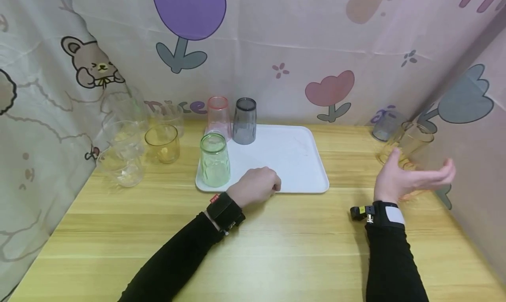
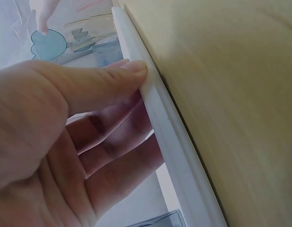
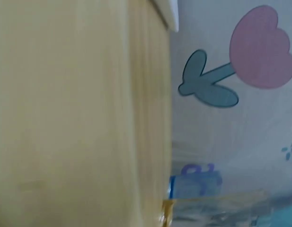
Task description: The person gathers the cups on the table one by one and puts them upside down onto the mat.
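White tray (image 1: 276, 150): left hand (image 1: 254, 187) pinches rim (image 2: 163, 118); right hand (image 1: 397, 179) wide, near yellow glass (image 1: 411, 141), contact unclear.

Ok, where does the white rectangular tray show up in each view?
Head: the tray lies near the centre.
Left wrist: its rim slants from top left-of-centre to bottom right-of-centre.
Right wrist: just a corner, top, right of centre.
Shared landmark: the pale yellow wood-grain tabletop.

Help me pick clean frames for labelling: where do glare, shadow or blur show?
Head view: pale glare on the yellowish wooden table, a soft shadow left of the black right sleeve, clear rounded cups fading into pale printed cloth; left wrist view: dim, yet the bare left hand shows its creases; right wrist view: table grain smeared, the bluish see-through glass soft-edged.
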{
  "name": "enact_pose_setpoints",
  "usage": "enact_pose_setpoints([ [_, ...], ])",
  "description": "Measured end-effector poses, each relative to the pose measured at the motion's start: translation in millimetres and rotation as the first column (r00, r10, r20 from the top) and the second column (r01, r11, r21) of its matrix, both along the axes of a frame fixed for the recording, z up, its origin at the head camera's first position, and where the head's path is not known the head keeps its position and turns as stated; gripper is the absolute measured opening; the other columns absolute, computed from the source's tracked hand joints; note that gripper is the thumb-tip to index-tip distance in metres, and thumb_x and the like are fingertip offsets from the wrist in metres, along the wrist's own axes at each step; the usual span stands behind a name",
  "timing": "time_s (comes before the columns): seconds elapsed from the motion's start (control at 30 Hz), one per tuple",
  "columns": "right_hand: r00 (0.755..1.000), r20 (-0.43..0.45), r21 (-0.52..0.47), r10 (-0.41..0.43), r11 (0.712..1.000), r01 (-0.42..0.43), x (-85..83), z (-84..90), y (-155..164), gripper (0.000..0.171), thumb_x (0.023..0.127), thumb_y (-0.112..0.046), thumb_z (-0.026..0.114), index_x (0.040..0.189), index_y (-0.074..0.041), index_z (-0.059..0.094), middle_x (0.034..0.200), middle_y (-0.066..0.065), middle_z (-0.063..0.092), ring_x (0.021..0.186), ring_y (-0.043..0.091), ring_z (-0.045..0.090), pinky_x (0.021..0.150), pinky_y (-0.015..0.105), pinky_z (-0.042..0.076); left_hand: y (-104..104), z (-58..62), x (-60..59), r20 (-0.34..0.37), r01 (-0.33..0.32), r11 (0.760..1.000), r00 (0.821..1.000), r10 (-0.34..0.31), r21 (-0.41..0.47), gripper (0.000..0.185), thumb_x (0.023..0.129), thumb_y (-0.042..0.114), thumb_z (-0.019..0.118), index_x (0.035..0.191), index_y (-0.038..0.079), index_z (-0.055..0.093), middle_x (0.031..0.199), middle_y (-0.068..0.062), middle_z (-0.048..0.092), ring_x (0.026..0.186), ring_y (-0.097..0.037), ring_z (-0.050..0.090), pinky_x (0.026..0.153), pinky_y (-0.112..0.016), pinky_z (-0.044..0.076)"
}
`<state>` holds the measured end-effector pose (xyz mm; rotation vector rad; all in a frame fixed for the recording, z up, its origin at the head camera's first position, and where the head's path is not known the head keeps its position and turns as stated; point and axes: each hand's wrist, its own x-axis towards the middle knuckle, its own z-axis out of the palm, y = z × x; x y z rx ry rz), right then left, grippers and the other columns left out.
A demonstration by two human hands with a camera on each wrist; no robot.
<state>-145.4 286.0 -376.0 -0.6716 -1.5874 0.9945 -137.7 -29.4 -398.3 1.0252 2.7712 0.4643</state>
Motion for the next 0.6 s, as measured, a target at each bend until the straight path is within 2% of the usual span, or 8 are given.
enact_pose_setpoints([
  [0.1, 0.997, -0.029, -0.03, -0.072, 0.997, 0.071, 2.9, -4.1, 8.1, 0.102, 0.085, -0.037, 0.083, 0.155, -0.001, 0.018, 0.162, 0.009, 0.017, 0.15, 0.007, 0.012, 0.117, 0.012, 0.005, -0.1, 2.1, 0.9, 0.002, -0.003, 1.0, 1.0, 0.003, 0.0, 0.013, 0.095, 0.008, 0.072, 0.097, 0.018, 0.08, 0.101, 0.008, 0.074, 0.099, -0.011, 0.067, 0.082, -0.032, 0.058],
  [0.17, 0.996, -0.024, -0.126, -0.086, 0.989, 0.082, 4.7, -4.5, 14.7, 0.114, 0.081, -0.039, 0.087, 0.158, -0.002, 0.013, 0.165, 0.005, 0.012, 0.15, 0.004, 0.009, 0.116, 0.011, 0.002, -0.1, 3.5, 1.5, 0.004, -0.005, 1.0, 1.0, 0.005, 0.0, 0.013, 0.095, 0.008, 0.072, 0.097, 0.018, 0.08, 0.101, 0.008, 0.074, 0.098, -0.011, 0.067, 0.082, -0.032, 0.058],
  [0.23, 0.997, -0.022, -0.269, -0.076, 0.961, 0.067, 6.8, -4.0, 22.9, 0.125, 0.076, -0.038, 0.092, 0.162, -0.008, 0.008, 0.167, -0.002, 0.007, 0.149, -0.001, 0.005, 0.115, 0.009, 0.001, -0.1, 3.8, 1.7, 0.008, -0.008, 1.0, 1.0, 0.008, -0.001, 0.013, 0.095, 0.008, 0.072, 0.097, 0.018, 0.08, 0.101, 0.008, 0.074, 0.098, -0.011, 0.066, 0.081, -0.032, 0.058],
  [0.33, 0.998, -0.047, -0.499, -0.037, 0.867, 0.008, 10.2, -5.8, 36.4, 0.138, 0.068, -0.033, 0.098, 0.164, -0.022, 0.0, 0.166, -0.015, 0.0, 0.146, -0.009, 0.0, 0.113, 0.008, 0.002, -0.1, 4.2, 2.1, 0.019, -0.01, 1.0, 1.0, 0.01, -0.001, 0.013, 0.095, 0.008, 0.072, 0.097, 0.017, 0.08, 0.1, 0.008, 0.074, 0.097, -0.011, 0.066, 0.081, -0.033, 0.058],
  [0.4, 0.998, -0.065, -0.592, -0.019, 0.806, -0.023, 11.6, -10.1, 43.9, 0.146, 0.064, -0.032, 0.101, 0.164, -0.027, -0.004, 0.165, -0.019, -0.002, 0.145, -0.011, -0.001, 0.114, 0.007, 0.005, -0.1, 3.6, 2.3, 0.022, -0.011, 1.0, 1.0, 0.011, 0.0, 0.013, 0.095, 0.008, 0.072, 0.097, 0.018, 0.08, 0.1, 0.008, 0.074, 0.097, -0.011, 0.066, 0.081, -0.033, 0.058],
  [0.43, 0.997, -0.077, -0.628, -0.012, 0.777, -0.039, 11.7, -12.3, 47.2, 0.148, 0.061, -0.03, 0.102, 0.164, -0.03, -0.005, 0.165, -0.02, -0.003, 0.145, -0.011, 0.0, 0.114, 0.007, 0.008, -0.3, 3.5, 2.5, 0.023, -0.011, 1.0, 1.0, 0.011, 0.002, 0.013, 0.095, 0.008, 0.072, 0.097, 0.017, 0.08, 0.101, 0.008, 0.074, 0.098, -0.012, 0.066, 0.082, -0.033, 0.058],
  [0.57, 0.99, -0.141, -0.702, -0.011, 0.706, -0.093, 8.9, -22.9, 55.8, 0.157, 0.05, -0.026, 0.107, 0.163, -0.032, -0.003, 0.163, -0.02, -0.003, 0.145, -0.01, 0.011, 0.111, 0.007, 0.02, -0.4, 2.2, 2.6, 0.023, -0.011, 1.0, 1.0, 0.011, 0.005, 0.014, 0.096, 0.008, 0.071, 0.099, 0.017, 0.081, 0.103, 0.008, 0.074, 0.1, -0.012, 0.067, 0.084, -0.034, 0.058],
  [0.6, 0.982, -0.188, -0.724, -0.024, 0.679, -0.122, 7.3, -24.4, 57.1, 0.158, 0.047, -0.023, 0.107, 0.162, -0.034, -0.001, 0.162, -0.021, -0.002, 0.144, -0.011, 0.015, 0.11, 0.008, 0.026, -0.4, 2.0, 2.6, 0.025, -0.012, 1.0, 1.0, 0.012, 0.006, 0.014, 0.097, 0.008, 0.071, 0.099, 0.017, 0.081, 0.103, 0.008, 0.075, 0.101, -0.012, 0.067, 0.084, -0.034, 0.058],
])
